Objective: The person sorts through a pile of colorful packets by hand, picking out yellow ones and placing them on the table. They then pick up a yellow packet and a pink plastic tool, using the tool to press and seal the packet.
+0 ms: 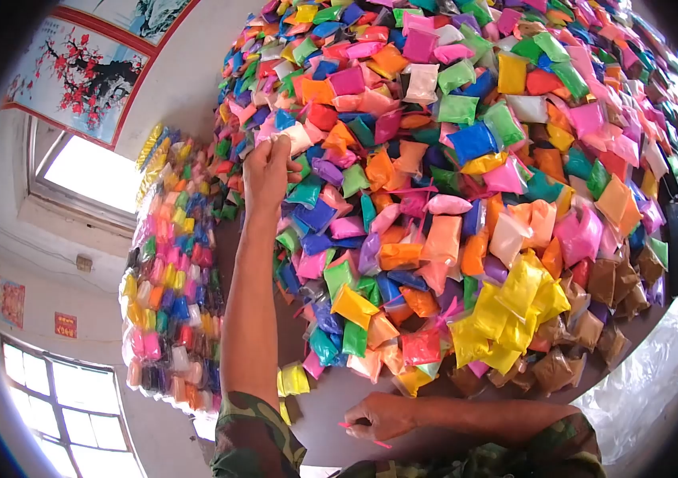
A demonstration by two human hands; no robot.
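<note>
My left hand (pixel 269 171) is stretched out to the left part of a large heap of small clear packets filled with coloured material. Its fingers are closed at a pale pink packet (pixel 299 138), which appears pinched at its edge. Close to my body, above the dark tabletop, my right hand (pixel 379 416) is curled shut around a thin pinkish-red tie (pixel 382 444), whose ends stick out below the fingers. A bundle of yellow packets (pixel 506 319) lies on the near side of the heap, with brown packets (pixel 554 370) next to it.
The packet heap (pixel 442 159) covers most of the dark table (pixel 327 402). Bagged packets (pixel 171 295) are stacked at the left. A few yellow packets (pixel 294 380) lie beside my left forearm. Clear plastic sheeting (pixel 641 382) is at the right edge.
</note>
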